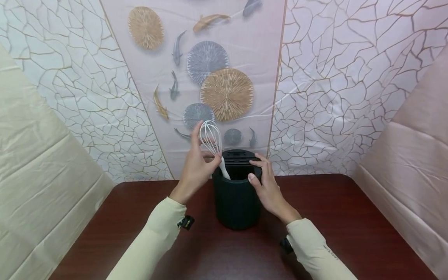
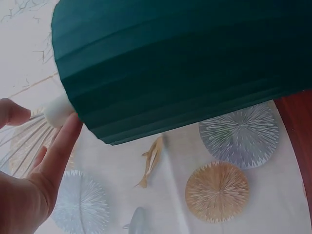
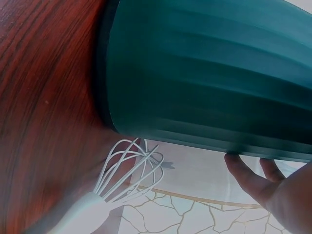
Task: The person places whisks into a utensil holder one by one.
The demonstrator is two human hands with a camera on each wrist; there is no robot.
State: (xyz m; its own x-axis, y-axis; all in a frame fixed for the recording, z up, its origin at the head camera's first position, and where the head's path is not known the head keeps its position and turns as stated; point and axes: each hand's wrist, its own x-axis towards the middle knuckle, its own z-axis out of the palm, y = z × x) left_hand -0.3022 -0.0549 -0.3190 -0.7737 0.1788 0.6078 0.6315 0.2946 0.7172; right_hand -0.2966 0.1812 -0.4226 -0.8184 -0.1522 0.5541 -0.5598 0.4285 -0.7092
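Note:
A white whisk (image 1: 210,138) stands wires up, its handle slanting into the mouth of a dark green ribbed utensil holder (image 1: 237,204). My left hand (image 1: 197,165) pinches it where the wires meet the handle, the index finger reaching up along the wires. In the left wrist view, the white handle (image 2: 59,111) shows at the holder's rim, between thumb and fingers. My right hand (image 1: 267,186) grips the holder's right rim, thumb at the front and fingers toward the black slotted part (image 1: 239,157). White whisk wires (image 3: 134,170) also show beside the holder in the right wrist view.
The holder stands upright on a dark red-brown wooden table (image 1: 140,217). Behind rises a patterned cloth backdrop (image 1: 315,97) with fish and round motifs. Pale fabric panels (image 1: 31,175) flank the table on both sides.

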